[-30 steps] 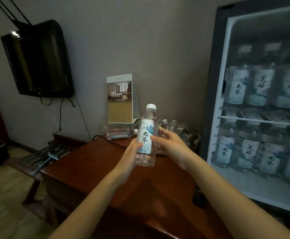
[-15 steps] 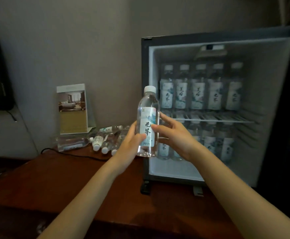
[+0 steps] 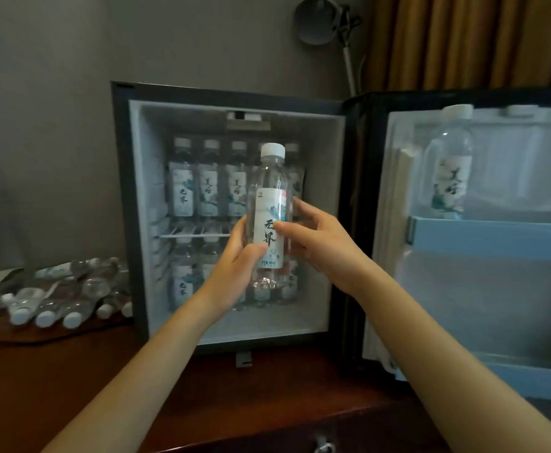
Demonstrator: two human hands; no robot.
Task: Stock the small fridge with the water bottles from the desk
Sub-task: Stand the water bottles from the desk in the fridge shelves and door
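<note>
I record the held bottle (image 3: 269, 223), carried in the left grip (image 3: 231, 276) and right grip (image 3: 323, 250), moved from above the bench (image 3: 55, 371) to directly before the open fridge (image 3: 119, 207). View has swung right: the fridge door (image 3: 496, 289) with one door bottle (image 3: 451, 171) has entered, and the wall television has left.

bottle (image 3: 271, 204): clear glossy plastic | desk (image 3: 71, 371): polished wood | curtain (image 3: 457, 40): cloth

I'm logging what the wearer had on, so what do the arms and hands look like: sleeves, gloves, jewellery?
Both arms are bare as far as the view reaches: no sleeve on the left forearm or right forearm. The left hand and right hand are ungloved, and no watch, bracelet or ring shows on the visible sides.
</note>
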